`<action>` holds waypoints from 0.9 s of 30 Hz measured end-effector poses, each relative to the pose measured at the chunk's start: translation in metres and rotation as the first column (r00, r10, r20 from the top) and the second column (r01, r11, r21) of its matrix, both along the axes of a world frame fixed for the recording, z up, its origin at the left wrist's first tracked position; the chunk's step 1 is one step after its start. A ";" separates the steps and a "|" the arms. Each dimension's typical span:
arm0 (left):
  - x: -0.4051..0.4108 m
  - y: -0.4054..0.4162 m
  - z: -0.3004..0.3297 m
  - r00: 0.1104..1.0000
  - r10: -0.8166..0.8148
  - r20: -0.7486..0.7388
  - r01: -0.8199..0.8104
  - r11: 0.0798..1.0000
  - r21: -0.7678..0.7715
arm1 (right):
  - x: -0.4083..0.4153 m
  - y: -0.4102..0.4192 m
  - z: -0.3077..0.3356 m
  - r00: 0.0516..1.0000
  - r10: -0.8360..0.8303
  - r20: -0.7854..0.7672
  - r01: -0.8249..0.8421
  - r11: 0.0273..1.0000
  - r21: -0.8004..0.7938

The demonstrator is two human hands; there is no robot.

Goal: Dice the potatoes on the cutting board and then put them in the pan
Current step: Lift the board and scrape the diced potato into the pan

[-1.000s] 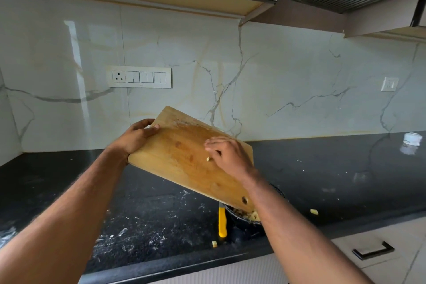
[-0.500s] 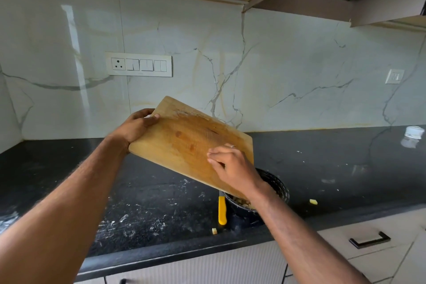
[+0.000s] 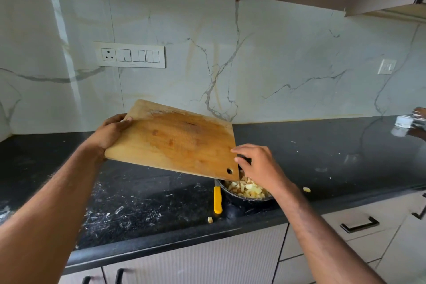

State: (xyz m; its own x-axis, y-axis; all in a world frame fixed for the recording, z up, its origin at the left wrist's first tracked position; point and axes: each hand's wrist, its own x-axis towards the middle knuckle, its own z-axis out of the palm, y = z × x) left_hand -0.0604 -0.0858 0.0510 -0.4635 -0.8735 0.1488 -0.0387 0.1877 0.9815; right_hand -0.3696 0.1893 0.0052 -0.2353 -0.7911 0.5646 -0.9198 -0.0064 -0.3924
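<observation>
Diced potatoes [image 3: 247, 188] fill a dark pan [image 3: 245, 198] on the black countertop [image 3: 143, 198]. Left hand [image 3: 108, 132] grips the tilted wooden cutting board [image 3: 177, 143] above it; right hand [image 3: 258, 165] hovers at the board's lower edge, fingers loosely spread, holding nothing.

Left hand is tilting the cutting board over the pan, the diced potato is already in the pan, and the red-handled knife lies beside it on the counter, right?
Almost. The knife handle is yellow, not red, per the head view. The rest holds: left hand tilts the cutting board over the pan, diced potato inside.
</observation>
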 end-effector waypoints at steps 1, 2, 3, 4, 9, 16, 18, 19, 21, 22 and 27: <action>0.003 0.005 -0.001 1.000 0.007 0.008 -0.007 1.000 -0.001 | 0.006 -0.003 -0.003 0.999 0.008 -0.041 -0.006 0.999 0.054; 0.007 0.007 -0.002 1.000 0.022 0.011 -0.022 1.000 0.003 | 0.010 -0.004 -0.006 0.998 -0.007 -0.069 0.013 0.996 0.092; 0.010 0.006 -0.005 0.999 0.039 0.019 -0.039 0.999 0.008 | 0.011 -0.002 -0.009 0.996 -0.045 -0.074 0.053 0.993 0.104; 0.016 0.006 -0.008 0.998 0.057 0.023 -0.057 0.998 0.020 | 0.012 0.000 -0.010 0.993 -0.099 -0.059 0.105 0.990 0.099; 0.051 0.010 -0.035 0.978 0.199 0.054 -0.200 0.980 0.019 | 0.023 0.015 -0.019 0.955 -0.288 0.070 0.292 0.955 -0.054; 0.104 0.015 -0.058 0.946 0.298 0.124 -0.305 0.951 0.042 | 0.037 0.018 -0.040 0.869 -0.490 0.077 0.495 0.863 -0.097; 0.114 0.016 -0.061 0.940 0.294 0.171 -0.305 0.952 0.040 | 0.035 0.011 -0.039 0.855 -0.515 0.062 0.519 0.851 -0.084; 0.116 0.018 -0.061 0.941 0.281 0.186 -0.294 0.955 0.041 | 0.035 0.008 -0.037 0.855 -0.516 0.050 0.518 0.852 -0.078; 0.114 0.021 -0.063 0.942 0.259 0.216 -0.273 0.961 0.037 | 0.031 -0.001 -0.035 0.873 -0.487 0.038 0.488 0.869 -0.078; 0.111 0.022 -0.065 0.941 0.253 0.223 -0.269 0.962 0.044 | 0.028 -0.005 -0.034 0.887 -0.459 0.040 0.461 0.883 -0.087; 0.092 0.028 -0.071 0.945 0.231 0.229 -0.256 0.963 0.084 | 0.016 -0.009 -0.036 0.933 -0.360 0.033 0.358 0.908 -0.218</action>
